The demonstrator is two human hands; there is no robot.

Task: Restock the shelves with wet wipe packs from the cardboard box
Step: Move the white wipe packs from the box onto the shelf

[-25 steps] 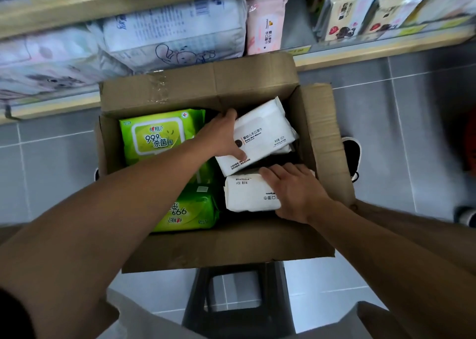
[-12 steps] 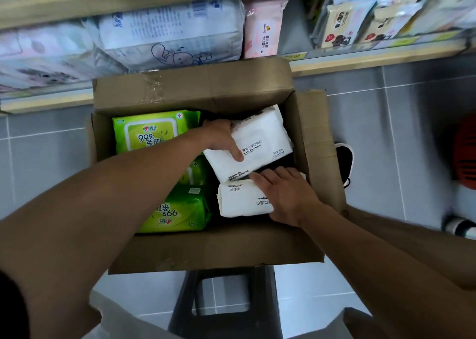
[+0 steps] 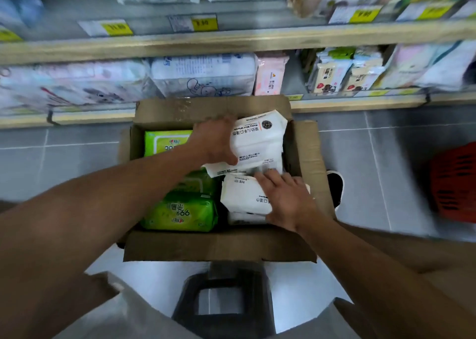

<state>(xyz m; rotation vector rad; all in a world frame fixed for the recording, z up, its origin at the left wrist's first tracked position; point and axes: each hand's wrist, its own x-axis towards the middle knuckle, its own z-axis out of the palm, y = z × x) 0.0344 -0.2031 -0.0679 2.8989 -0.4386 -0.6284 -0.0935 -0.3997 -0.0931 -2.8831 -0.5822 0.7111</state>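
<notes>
Soft, even light fills the scene, bright on the floor tiles [image 3: 360,184]. Motion blur smears the shelves [image 3: 231,42] beyond the fingers and the red basket [image 3: 453,184]. Wide-angle distortion bows the edges. The box's [image 3: 219,246] interior sits shadowed.

Floor [image 3: 360,184]: grey square tiles, pale grout lines. Two shelf tiers run across the top of view, light wood-coloured front edges; upper edge [image 3: 231,42] carries yellow price tags [image 3: 204,23]. Red basket [image 3: 456,184] on floor at right, blurred. Dark stool [image 3: 224,300] at bottom centre. Lighting even.
</notes>
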